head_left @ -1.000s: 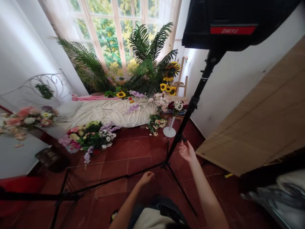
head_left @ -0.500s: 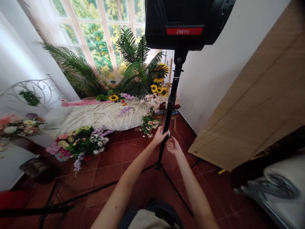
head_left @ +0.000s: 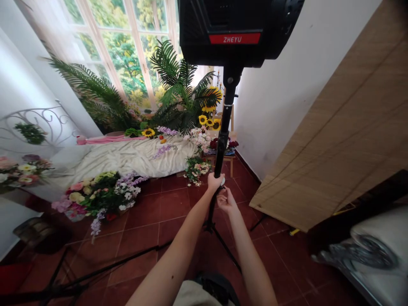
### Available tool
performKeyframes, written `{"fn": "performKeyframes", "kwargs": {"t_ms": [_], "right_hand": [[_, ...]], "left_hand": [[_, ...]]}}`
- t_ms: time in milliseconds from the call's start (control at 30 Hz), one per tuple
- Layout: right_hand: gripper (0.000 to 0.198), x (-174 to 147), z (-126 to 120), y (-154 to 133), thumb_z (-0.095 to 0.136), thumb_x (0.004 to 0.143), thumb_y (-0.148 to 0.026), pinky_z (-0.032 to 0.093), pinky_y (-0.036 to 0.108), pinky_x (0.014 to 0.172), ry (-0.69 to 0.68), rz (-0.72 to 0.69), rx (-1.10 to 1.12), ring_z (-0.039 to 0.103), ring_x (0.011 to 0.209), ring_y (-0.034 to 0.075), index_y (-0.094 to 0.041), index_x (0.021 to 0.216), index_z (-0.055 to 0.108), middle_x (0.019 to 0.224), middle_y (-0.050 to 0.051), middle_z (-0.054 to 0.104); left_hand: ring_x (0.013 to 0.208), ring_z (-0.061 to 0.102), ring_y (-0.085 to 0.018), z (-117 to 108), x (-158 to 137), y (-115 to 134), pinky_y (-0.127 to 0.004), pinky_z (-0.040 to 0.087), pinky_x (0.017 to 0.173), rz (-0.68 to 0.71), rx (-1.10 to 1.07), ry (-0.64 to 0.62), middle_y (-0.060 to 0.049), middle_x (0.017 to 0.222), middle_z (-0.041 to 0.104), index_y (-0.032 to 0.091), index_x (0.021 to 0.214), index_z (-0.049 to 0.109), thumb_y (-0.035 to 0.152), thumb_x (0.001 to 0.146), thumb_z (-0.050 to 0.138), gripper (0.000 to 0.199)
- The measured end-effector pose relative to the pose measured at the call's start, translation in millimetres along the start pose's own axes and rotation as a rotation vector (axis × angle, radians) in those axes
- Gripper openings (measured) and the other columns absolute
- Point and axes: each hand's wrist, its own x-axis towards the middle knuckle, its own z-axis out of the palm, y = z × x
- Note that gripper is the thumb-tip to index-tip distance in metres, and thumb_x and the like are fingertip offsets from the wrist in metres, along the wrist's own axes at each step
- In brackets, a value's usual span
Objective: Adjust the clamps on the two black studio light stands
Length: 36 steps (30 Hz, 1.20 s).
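Observation:
A black studio light (head_left: 236, 25) with a red label sits at the top of a light stand (head_left: 219, 155), close in front of me. My left hand (head_left: 214, 182) is closed around the stand's black pole, just below its middle. Right beneath it, my right hand (head_left: 225, 200) has its fingers curled, thumb and fingertips pinching a small dark knob (head_left: 222, 187) on the pole's side. A small pale round piece shows beside my left fingers. The stand's legs (head_left: 208, 226) spread on the floor below.
A white-draped bed (head_left: 134, 158) with flowers lies ahead, palm leaves (head_left: 183, 95) behind it. Flower bunches (head_left: 95, 193) stand at left. Another stand's dark legs (head_left: 105, 267) cross the lower left. A tan panel (head_left: 318, 140) leans at right, beside a silver-framed seat (head_left: 366, 255).
The light and pole have shifted left in view. My left hand has closed more fully round the pole. My right hand stays at the knob, its fingers curled.

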Motion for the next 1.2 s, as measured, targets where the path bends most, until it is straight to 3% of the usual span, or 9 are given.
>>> {"fn": "performKeyframes", "kwargs": {"t_ms": [167, 300, 533, 633, 733, 867, 1033, 1200], "right_hand": [[0.025, 0, 4, 1, 0.048, 0.088, -0.027, 0.031, 0.014, 0.036, 0.043, -0.062, 0.011, 0.032, 0.036, 0.004, -0.019, 0.064, 0.049, 0.046, -0.006, 0.046], [0.021, 5, 1, 2, 0.053, 0.084, -0.026, 0.031, 0.014, 0.037, 0.051, -0.164, -0.148, 0.032, 0.037, 0.004, -0.019, 0.064, 0.049, 0.049, -0.007, 0.047], [0.024, 9, -10, 20, 0.071, 0.065, -0.032, 0.031, 0.018, 0.045, 0.412, -0.801, -0.981, 0.043, 0.048, 0.009, -0.022, 0.068, 0.049, 0.052, -0.006, 0.049], [0.02, 5, -19, 24, 0.066, 0.067, -0.038, 0.032, 0.021, 0.05, 0.491, -0.94, -1.433, 0.048, 0.054, 0.013, -0.023, 0.074, 0.054, 0.058, -0.003, 0.055], [0.023, 4, -32, 24, 0.062, 0.07, -0.044, 0.035, 0.023, 0.054, 0.428, -0.944, -1.602, 0.051, 0.055, 0.014, -0.022, 0.072, 0.054, 0.06, -0.002, 0.057], [0.033, 6, -44, 33, 0.066, 0.065, -0.048, 0.036, 0.023, 0.052, 0.329, -0.865, -1.48, 0.049, 0.052, 0.012, -0.021, 0.063, 0.049, 0.056, -0.002, 0.055], [0.037, -2, -32, 42, 0.069, 0.065, -0.052, 0.033, 0.022, 0.042, 0.157, -0.51, -1.022, 0.042, 0.041, 0.009, -0.019, 0.067, 0.051, 0.058, 0.0, 0.06], [0.034, -18, -5, 17, 0.055, 0.079, -0.054, 0.04, 0.021, 0.044, -0.013, -0.199, -0.462, 0.049, 0.048, 0.01, -0.02, 0.078, 0.057, 0.061, -0.001, 0.058]], "left_hand": [[0.049, 0.052, -0.011, 3, -2, 3, -0.021, 0.037, 0.048, -0.006, 0.094, 0.081, 0.0, 0.048, 0.051, 0.016, 0.052, 0.054, 0.038, 0.065, 0.064, 0.028], [0.049, 0.051, -0.011, 6, -1, 0, -0.02, 0.037, 0.048, 0.002, 0.084, 0.093, 0.0, 0.046, 0.049, 0.016, 0.052, 0.053, 0.037, 0.065, 0.063, 0.027], [0.051, 0.053, -0.013, 6, -1, -4, -0.022, 0.038, 0.05, 0.009, 0.087, 0.09, -0.001, 0.048, 0.05, 0.016, 0.054, 0.053, 0.038, 0.065, 0.062, 0.026], [0.05, 0.051, -0.012, 5, -1, -2, -0.021, 0.036, 0.048, 0.0, 0.065, 0.096, 0.001, 0.047, 0.048, 0.016, 0.054, 0.052, 0.037, 0.064, 0.063, 0.025], [0.049, 0.048, -0.01, 5, -1, -1, -0.019, 0.033, 0.048, 0.012, 0.074, 0.113, 0.002, 0.046, 0.045, 0.016, 0.052, 0.051, 0.036, 0.063, 0.062, 0.025], [0.049, 0.045, -0.009, 6, -1, -2, -0.019, 0.031, 0.048, 0.061, 0.094, 0.128, 0.003, 0.047, 0.042, 0.017, 0.05, 0.048, 0.036, 0.065, 0.059, 0.026], [0.046, 0.039, -0.008, 4, -1, -5, -0.019, 0.027, 0.045, 0.059, 0.107, 0.122, 0.003, 0.048, 0.04, 0.017, 0.047, 0.043, 0.037, 0.064, 0.059, 0.03], [0.046, 0.041, -0.008, 4, 0, -5, -0.019, 0.027, 0.044, 0.035, 0.098, 0.094, 0.002, 0.047, 0.042, 0.017, 0.047, 0.044, 0.036, 0.064, 0.06, 0.03]]}}
